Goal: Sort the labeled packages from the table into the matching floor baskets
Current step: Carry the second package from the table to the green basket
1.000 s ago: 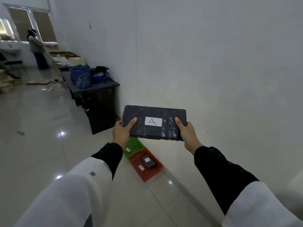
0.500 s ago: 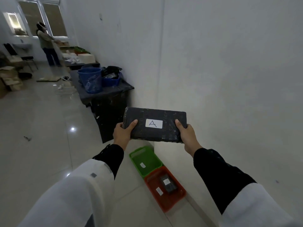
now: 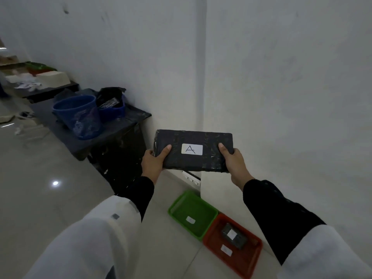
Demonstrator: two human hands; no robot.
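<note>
A flat black wrapped package (image 3: 209, 137) with a white label reading "A" is held up in front of the white wall. My left hand (image 3: 152, 163) grips its left end and my right hand (image 3: 234, 164) grips its right end. Below on the floor, against the wall, sits a green basket (image 3: 182, 204) with a small white tag inside. Touching it on the right is a red basket (image 3: 251, 256) holding a small black package (image 3: 234, 235) and a white tag.
A black-covered table (image 3: 120, 127) stands to the left by the wall, carrying a blue bucket (image 3: 79, 115) and a blue tub (image 3: 112, 111) of dark packages. Further tables with boxes run along the wall behind it. Glossy tiled floor spreads to the left.
The view has swung right and come closer to the wall and baskets; the baskets now lie nearer and lower right. Both hands keep the same grip on the package.
</note>
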